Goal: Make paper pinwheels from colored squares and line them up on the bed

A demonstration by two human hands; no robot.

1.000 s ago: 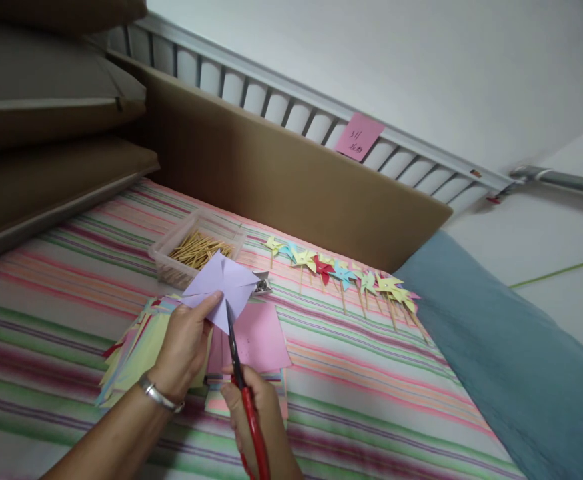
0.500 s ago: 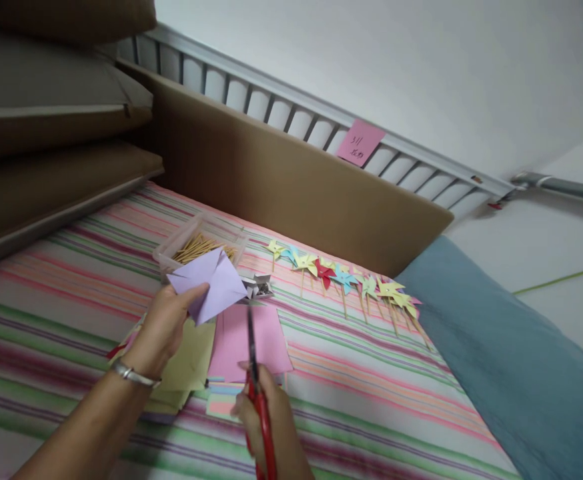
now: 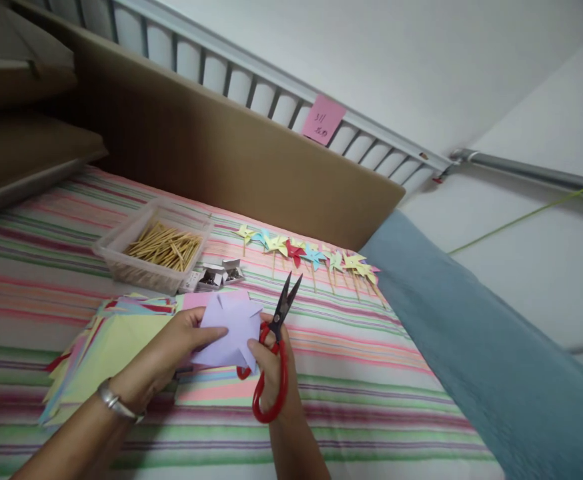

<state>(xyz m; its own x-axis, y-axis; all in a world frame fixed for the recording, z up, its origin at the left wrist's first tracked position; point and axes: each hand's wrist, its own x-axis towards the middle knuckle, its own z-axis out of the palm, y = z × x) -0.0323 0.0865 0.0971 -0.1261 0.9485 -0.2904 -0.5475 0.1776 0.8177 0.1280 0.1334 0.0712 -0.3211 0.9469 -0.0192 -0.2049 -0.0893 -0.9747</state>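
A square of purple paper (image 3: 235, 319), with slits cut in from its corners, is pinched by my left hand (image 3: 177, 339), the thumb lying flat on top. My right hand (image 3: 273, 370) has red-handled scissors (image 3: 283, 381) hooked in it, their dark blades slightly parted and pointing away from me. Its thumb and fingertips also touch the right edge of the purple paper. Under and beside my left hand lies a fanned stack of coloured paper (image 3: 106, 357), yellow uppermost. More sheets, pink paper (image 3: 191, 301) among them, are partly hidden beneath the purple one.
A clear plastic box (image 3: 116, 261) holds many short wooden sticks (image 3: 164, 247). Small boxes of pins (image 3: 211, 277) stand beside it. Several paper pinwheels (image 3: 295, 252) on sticks lie in a row before a brown board (image 3: 231, 153). Cushion-like brown stacks (image 3: 36, 150) stand left; blue cloth (image 3: 436, 333) hangs right.
The purple paper has come down and nearer, and my right hand has joined it at its right edge. The scissors have turned to point up and right. The view has shifted.
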